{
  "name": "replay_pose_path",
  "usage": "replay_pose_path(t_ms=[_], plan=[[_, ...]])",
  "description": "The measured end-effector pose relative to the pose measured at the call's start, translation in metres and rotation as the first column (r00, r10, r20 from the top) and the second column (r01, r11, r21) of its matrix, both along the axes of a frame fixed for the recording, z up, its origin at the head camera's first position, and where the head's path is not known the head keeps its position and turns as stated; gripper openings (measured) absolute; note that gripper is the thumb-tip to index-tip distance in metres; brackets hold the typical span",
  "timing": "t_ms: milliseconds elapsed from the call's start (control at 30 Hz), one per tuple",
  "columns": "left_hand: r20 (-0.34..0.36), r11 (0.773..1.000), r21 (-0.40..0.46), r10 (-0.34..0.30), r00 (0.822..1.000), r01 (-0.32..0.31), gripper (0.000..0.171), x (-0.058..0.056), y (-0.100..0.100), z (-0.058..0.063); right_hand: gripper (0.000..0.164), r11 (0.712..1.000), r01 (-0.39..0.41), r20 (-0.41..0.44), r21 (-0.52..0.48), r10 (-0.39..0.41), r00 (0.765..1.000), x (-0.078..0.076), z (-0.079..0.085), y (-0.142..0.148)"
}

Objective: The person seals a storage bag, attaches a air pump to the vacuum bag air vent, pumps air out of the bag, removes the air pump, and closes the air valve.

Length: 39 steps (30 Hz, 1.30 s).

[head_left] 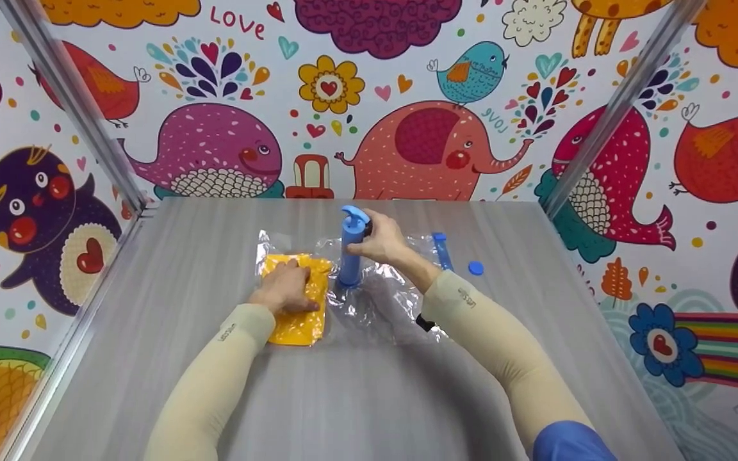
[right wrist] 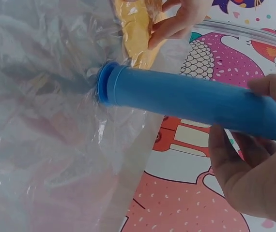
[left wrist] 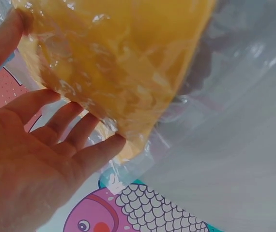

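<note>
A clear plastic vacuum bag (head_left: 375,307) lies flat on the table with a folded yellow item (head_left: 295,330) inside its left part. My left hand (head_left: 286,286) rests on the yellow item, fingers spread and bent slightly over the plastic. In the right hand (head_left: 385,240) is a blue hand pump (head_left: 350,256), held near its top between thumb and fingers. The pump stands upright on the bag, its flanged base (right wrist: 108,83) against the plastic, and its blue handle (head_left: 355,214) sits low at the top of the barrel.
A round blue cap (head_left: 475,267) lies on the grey table (head_left: 170,269) to the right of the bag. Close by, at the bag's right edge, is a blue strip (head_left: 442,250). Patterned walls with metal posts (head_left: 77,96) enclose the table.
</note>
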<state>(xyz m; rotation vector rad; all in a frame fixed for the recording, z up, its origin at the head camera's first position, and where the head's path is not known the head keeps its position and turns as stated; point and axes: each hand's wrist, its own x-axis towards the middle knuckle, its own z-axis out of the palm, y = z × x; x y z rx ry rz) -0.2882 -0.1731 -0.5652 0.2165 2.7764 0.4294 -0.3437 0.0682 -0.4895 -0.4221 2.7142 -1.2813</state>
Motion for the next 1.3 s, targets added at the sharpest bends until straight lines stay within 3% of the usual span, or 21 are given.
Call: replay_pose_path(t_ms=[200, 467, 633, 1067, 1300], plan=[[-0.019, 1.000, 0.021, -0.007, 1.000, 0.008, 0.077, 0.004, -0.001, 0.001, 0.081, 0.999, 0.030, -0.059, 0.032, -0.028, 0.998, 0.004, -0.002, 0.005], [-0.022, 1.000, 0.024, 0.003, 1.000, -0.002, 0.078, 0.006, -0.001, 0.001, 0.063, 0.998, 0.030, -0.127, 0.054, -0.023, 0.992, 0.007, 0.000, -0.002], [-0.032, 1.000, 0.012, -0.002, 0.999, 0.002, 0.076, 0.006, -0.002, 0.001, 0.054, 1.000, 0.010, -0.104, 0.030, -0.007, 0.995, 0.005, 0.001, -0.005], [-0.051, 1.000, 0.007, -0.018, 0.999, 0.018, 0.077, 0.004, -0.002, 0.001, 0.057, 0.995, -0.081, -0.105, -0.060, 0.074, 0.992, -0.001, -0.001, 0.000], [-0.080, 0.999, 0.008, -0.032, 0.996, 0.033, 0.071, 0.005, -0.003, 0.000, 0.076, 0.998, -0.042, -0.054, -0.041, 0.040, 0.998, 0.003, -0.002, -0.001]])
